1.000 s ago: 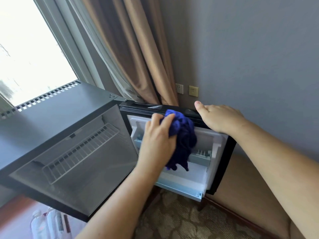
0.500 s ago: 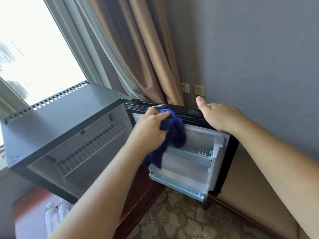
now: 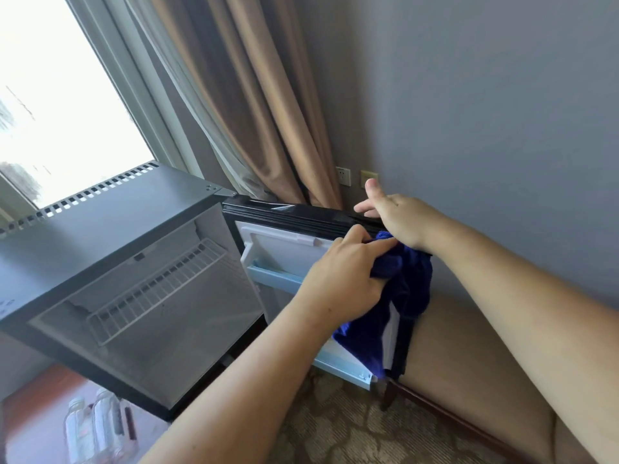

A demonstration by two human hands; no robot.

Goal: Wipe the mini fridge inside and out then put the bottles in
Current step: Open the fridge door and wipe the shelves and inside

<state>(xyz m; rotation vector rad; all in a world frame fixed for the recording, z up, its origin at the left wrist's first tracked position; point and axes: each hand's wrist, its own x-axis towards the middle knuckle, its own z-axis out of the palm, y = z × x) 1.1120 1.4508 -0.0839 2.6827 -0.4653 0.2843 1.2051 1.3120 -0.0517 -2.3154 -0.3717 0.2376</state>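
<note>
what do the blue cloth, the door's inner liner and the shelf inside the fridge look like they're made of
Blue cloth: soft plush fabric, probably microfibre; it folds and drapes limply.
Door liner: smooth moulded white plastic with pale blue rails, slightly glossy.
Shelf: thin white-coated wire, judging by its parallel bars.

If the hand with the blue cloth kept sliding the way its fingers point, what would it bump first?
Probably the right hand resting on the door top; the left hand with the cloth points straight at that wrist.

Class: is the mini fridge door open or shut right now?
Open. The door is swung wide, showing its white inner shelves and the wire rack inside.
</note>
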